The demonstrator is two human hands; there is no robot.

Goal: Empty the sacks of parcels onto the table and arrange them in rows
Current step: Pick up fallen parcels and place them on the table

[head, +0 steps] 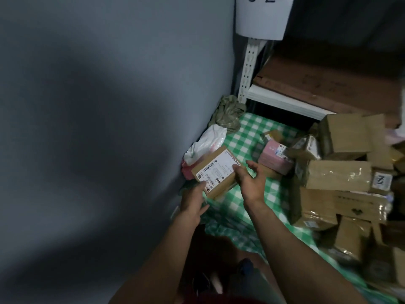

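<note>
Head camera view, looking down at a table (pixel 247 137) covered in green-and-white check cloth, pushed against a grey wall (pixel 98 106). Near the middle of the frame lay a flat cardboard parcel (pixel 221 185) with a white shipping label, at the table's wall-side edge. I could not tell whether it rested fully on the cloth. The left hand (pixel 192 200) reached in from six o'clock, fingers fairly straight, the forefinger tip touching the parcel's near corner and gripping nothing. The right hand (pixel 251 183) stood at the parcel's three o'clock side, thumb laid on the label, the other fingers straight and spread, not wrapped around it. Just beyond the parcel, toward eleven o'clock, were a white plastic mailer (pixel 208 141) and a pink packet (pixel 186 172) against the wall. A crumpled olive sack (pixel 228 113) sat at twelve o'clock in the table's corner. At three o'clock a loose heap of cardboard parcels (pixel 341 172) filled the table's right side, with a pink box (pixel 274 159) at its nearest edge. Behind stood a white metal shelf (pixel 282 102) with a paper sign (pixel 263 18) hanging above.
</note>
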